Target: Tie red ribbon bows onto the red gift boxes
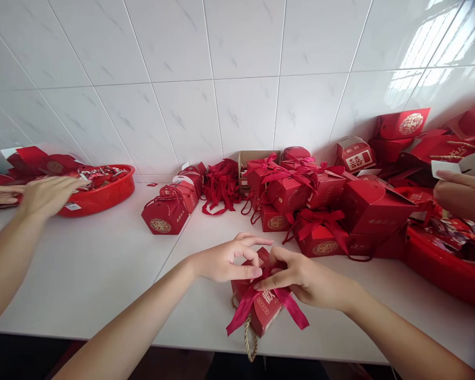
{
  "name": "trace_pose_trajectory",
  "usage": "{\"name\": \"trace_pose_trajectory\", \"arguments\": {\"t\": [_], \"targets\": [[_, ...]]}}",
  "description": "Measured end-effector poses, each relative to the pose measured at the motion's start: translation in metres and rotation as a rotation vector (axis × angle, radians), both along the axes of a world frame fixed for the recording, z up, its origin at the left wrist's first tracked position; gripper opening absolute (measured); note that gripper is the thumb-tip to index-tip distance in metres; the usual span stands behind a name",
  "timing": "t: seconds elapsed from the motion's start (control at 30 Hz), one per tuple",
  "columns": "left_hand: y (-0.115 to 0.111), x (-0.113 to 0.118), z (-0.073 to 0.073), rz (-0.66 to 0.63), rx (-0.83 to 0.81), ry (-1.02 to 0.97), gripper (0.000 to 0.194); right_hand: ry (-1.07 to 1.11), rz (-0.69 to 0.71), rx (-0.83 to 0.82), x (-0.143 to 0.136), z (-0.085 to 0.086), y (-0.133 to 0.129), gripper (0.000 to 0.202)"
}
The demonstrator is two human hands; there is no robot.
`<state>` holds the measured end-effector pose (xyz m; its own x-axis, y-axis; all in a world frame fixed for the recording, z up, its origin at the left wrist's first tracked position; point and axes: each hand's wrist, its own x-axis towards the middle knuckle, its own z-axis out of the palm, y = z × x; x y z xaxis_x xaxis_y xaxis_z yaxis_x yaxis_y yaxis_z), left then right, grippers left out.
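A small red gift box (263,311) with gold print sits on the white table close to me, a gold twisted cord handle (248,338) hanging over the table's front edge. Across its top lies a dark pink ribbon (243,311), its two tails spread to either side. My left hand (237,259) pinches the ribbon at the knot with thumb and index finger, the other fingers lifted. From the right, my right hand (296,277) grips the same ribbon with its thumb and fingertips. The knot itself is partly hidden by my fingers.
Finished red boxes with bows (293,192) are piled behind. Several boxes (164,214) and a heap of ribbons (221,184) stand further left. Red basins of sweets (103,198) are at both sides. Other people's hands (49,195) work at left and right, the right one (463,192) holding something white.
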<state>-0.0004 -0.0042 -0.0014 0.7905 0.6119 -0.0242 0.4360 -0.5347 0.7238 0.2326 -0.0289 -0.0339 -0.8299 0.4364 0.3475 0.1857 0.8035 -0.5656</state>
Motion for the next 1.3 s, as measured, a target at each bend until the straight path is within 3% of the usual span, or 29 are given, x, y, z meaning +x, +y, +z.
{"name": "trace_pose_trajectory", "arguments": {"t": [0.3, 0.5, 0.63, 0.87, 1.07, 1.2, 1.3], "targets": [[0.003, 0.004, -0.004, 0.152, 0.101, -0.105, 0.025, 0.0, -0.009, 0.005, 0.0, -0.003, 0.0, 0.039], [-0.013, 0.013, -0.011, 0.191, 0.023, -0.247, 0.025, 0.071, -0.016, 0.037, 0.0, -0.002, -0.001, 0.035], [-0.023, 0.023, -0.018, 0.317, -0.036, -0.34, 0.037, 0.052, -0.049, 0.028, -0.001, -0.002, -0.001, 0.032], [-0.024, 0.027, -0.024, 0.377, -0.108, -0.367, 0.047, 0.131, -0.076, 0.012, 0.002, -0.009, -0.001, 0.032], [-0.024, 0.022, -0.028, 0.393, -0.126, -0.385, 0.046, 0.327, -0.326, -0.078, 0.002, -0.015, 0.001, 0.003], [-0.023, 0.021, -0.031, 0.409, -0.128, -0.382, 0.045, 0.349, -0.408, -0.099, 0.008, -0.02, 0.002, 0.013], [-0.023, 0.02, -0.032, 0.402, -0.15, -0.367, 0.029, 0.351, -0.426, -0.099, 0.012, -0.023, 0.003, 0.015]]}}
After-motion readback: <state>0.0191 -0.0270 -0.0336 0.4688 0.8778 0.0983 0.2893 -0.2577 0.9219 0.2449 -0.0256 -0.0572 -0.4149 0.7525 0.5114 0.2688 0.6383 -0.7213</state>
